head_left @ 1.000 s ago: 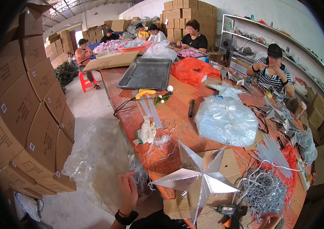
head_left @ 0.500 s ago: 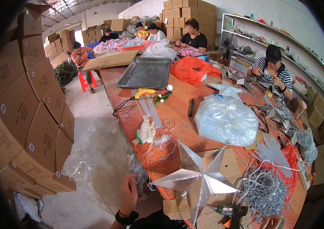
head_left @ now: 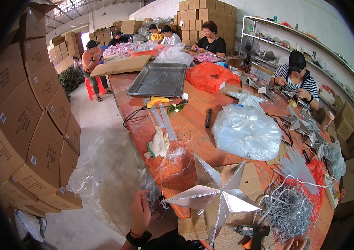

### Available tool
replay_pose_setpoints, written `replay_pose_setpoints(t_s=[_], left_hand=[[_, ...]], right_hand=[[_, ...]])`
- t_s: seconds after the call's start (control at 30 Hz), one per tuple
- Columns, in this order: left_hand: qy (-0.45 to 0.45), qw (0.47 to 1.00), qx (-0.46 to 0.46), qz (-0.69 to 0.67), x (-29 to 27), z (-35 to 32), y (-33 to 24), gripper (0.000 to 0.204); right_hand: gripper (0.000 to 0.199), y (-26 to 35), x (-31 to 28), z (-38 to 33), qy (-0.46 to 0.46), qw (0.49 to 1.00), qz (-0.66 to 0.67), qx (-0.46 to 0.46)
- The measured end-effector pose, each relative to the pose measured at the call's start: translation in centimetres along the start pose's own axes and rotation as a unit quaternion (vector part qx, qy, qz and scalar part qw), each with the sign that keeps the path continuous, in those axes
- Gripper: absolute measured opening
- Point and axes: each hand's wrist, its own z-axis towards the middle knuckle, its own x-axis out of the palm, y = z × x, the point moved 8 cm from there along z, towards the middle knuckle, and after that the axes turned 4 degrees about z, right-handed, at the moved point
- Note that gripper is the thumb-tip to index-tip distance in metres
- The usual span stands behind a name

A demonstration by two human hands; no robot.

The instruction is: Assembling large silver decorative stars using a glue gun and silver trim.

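Observation:
A large silver five-pointed star (head_left: 217, 196) lies on a flat cardboard box (head_left: 247, 177) at the near end of the orange table (head_left: 193, 121). My left hand (head_left: 140, 211), with a black wristband, is raised at the table's near left edge against a big clear plastic bag (head_left: 106, 175) that hangs to the floor. Whether it grips the plastic is unclear. Only a sliver of my right hand (head_left: 294, 243) shows at the bottom edge, beside a dark glue gun (head_left: 250, 230) and a tangle of silver wire lights (head_left: 287, 208).
Stacked cardboard boxes (head_left: 22, 125) wall the left aisle. Further up the table are a white cloth (head_left: 159, 143), a yellow tool (head_left: 157, 100), a metal tray (head_left: 159, 79), a filled clear bag (head_left: 247, 131) and an orange bag (head_left: 208, 76). Several people work along the right side and far end.

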Motion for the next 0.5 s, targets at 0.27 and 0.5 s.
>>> replay_pose_setpoints(t_s=[0.27, 0.5], left_hand=[[0.023, 1.000, -0.016, -0.012, 0.5, -0.2, 1.1, 0.019], [0.013, 1.000, 0.023, 0.006, 0.6, -0.2, 1.0, 0.022]], right_hand=[[0.012, 0.1, 0.0, -0.1, 0.005, 1.000, 0.007, 0.007], [0.013, -0.1, -0.1, -0.3, 0.011, 1.000, -0.001, -0.002]])
